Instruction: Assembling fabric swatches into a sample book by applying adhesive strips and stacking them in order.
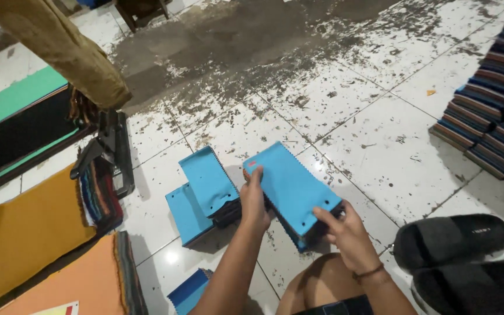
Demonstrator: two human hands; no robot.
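Observation:
Both my hands hold one stack of fabric swatches topped by a bright blue sheet (290,186), raised above the tiled floor. My left hand (254,201) grips its left edge, fingers wrapped over the top. My right hand (345,230) pinches the near right corner, by the punched holes. Just to the left, a second blue-topped swatch stack (208,181) lies on another blue stack (183,213) on the floor.
Stacks of dark striped swatches (494,111) are piled at the right. Black slippers (456,251) lie at the lower right. At the left sit a black punch tool (112,151), coloured fabric stacks, and orange (27,227) and green (13,99) boards. The white floor tiles (374,140) are stained.

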